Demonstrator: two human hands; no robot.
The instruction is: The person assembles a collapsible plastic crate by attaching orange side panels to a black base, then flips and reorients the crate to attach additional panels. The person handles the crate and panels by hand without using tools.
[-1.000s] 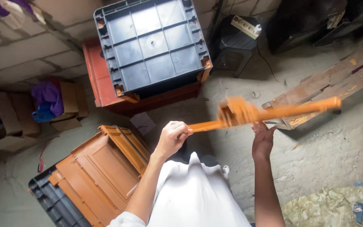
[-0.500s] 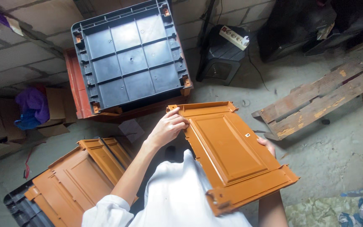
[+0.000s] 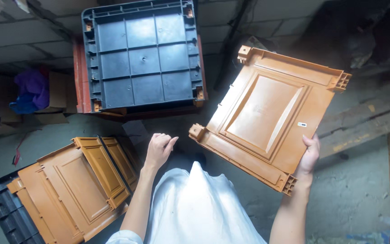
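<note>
The square orange plastic panel point(image 3: 269, 115) with a raised centre has swung from in front of the body out to the right, and the left hand point(image 3: 159, 149) has let go of it. That hand hangs open, fingers loosely curled, just beside the panel's near-left corner. The right hand point(image 3: 309, 156) alone grips the panel's right edge, holding it tilted above the concrete floor point(image 3: 357, 199). A dark grey plastic crate point(image 3: 143, 54) lies ahead, and stacked orange panels point(image 3: 77, 185) lie at the left; bare floor separates them.

Your left hand point(image 3: 159, 149) hangs free, fingers loosely curled. Your right hand point(image 3: 310, 156) is raised with its forearm upright, fingers clamped around an edge.
</note>
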